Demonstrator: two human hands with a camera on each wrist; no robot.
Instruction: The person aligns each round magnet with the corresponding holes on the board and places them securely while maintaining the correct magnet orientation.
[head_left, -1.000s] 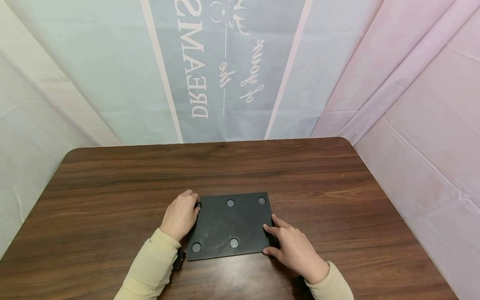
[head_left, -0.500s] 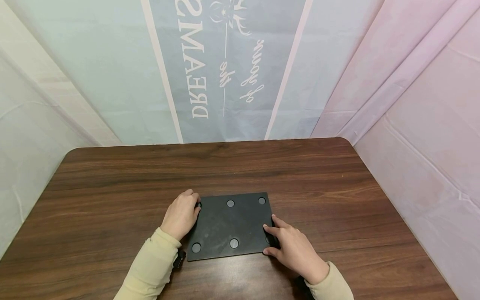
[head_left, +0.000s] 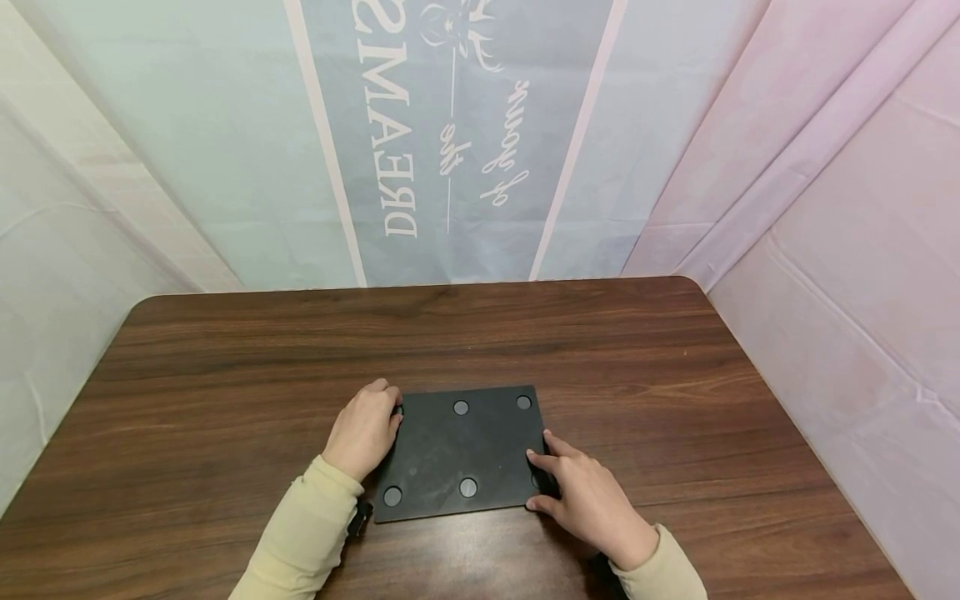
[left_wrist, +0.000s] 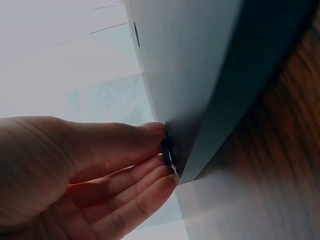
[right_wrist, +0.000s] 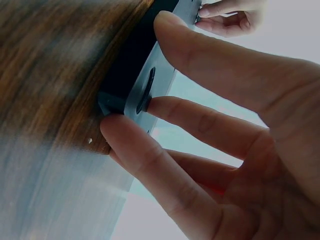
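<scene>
A flat black rectangular board [head_left: 465,446] lies on the table, with round grey pads [head_left: 468,487] set along its long sides. My left hand [head_left: 362,429] is at the far left corner. In the left wrist view, its thumb and fingertips pinch a dark round pad [left_wrist: 166,150] at the board's face. My right hand [head_left: 596,500] grips the near right corner, thumb at the near edge and fingers spread over the top and the right side. One right fingertip touches the rim of the corner pad [right_wrist: 146,90], mostly hidden by the hand in the head view.
The brown wood-grain table [head_left: 262,350] extends around the board on all sides. Behind it hangs a pale blue printed curtain [head_left: 450,208], and a pinkish fabric wall [head_left: 847,275] stands on the right.
</scene>
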